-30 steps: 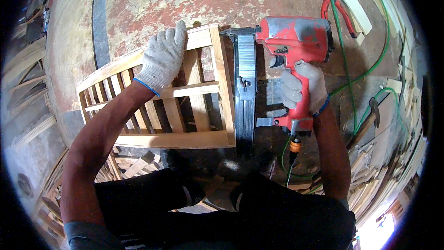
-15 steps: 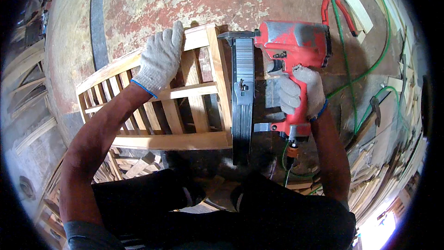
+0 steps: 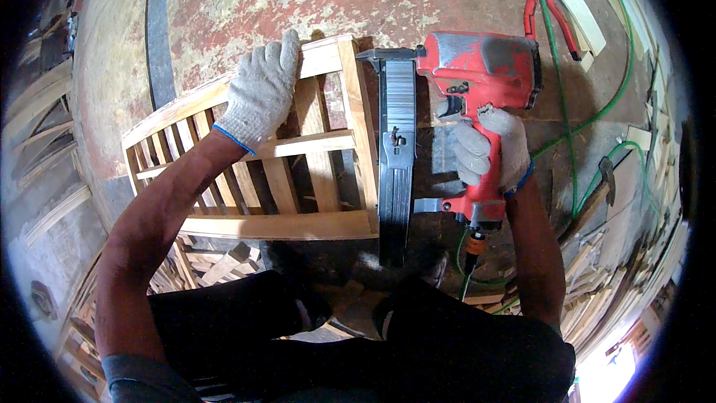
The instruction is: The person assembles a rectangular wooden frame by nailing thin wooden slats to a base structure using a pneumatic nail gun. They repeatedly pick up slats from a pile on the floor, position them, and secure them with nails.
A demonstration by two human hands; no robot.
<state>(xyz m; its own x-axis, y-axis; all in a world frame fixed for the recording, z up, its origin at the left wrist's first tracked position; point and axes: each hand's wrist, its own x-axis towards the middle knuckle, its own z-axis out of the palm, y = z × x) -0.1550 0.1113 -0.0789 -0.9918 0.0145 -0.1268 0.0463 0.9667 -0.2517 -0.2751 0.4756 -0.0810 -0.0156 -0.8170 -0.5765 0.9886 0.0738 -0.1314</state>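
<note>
The pale, slatted wooden frame (image 3: 298, 146) left of the red-and-black metal nail gun (image 3: 485, 67) looks light but stiff; my gloved left hand (image 3: 259, 97) has fingers grasping its curved far rail (image 3: 321, 60), a sound hold. My gloved right hand (image 3: 506, 134) wraps fingers around the likely heavy gun's handle (image 3: 489, 175).

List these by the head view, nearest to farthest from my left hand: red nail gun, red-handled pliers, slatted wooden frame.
1. Slatted wooden frame: directly under the left hand.
2. Red nail gun: to its right, held in the right hand.
3. Red-handled pliers: upper right, beyond the nail gun.
</note>
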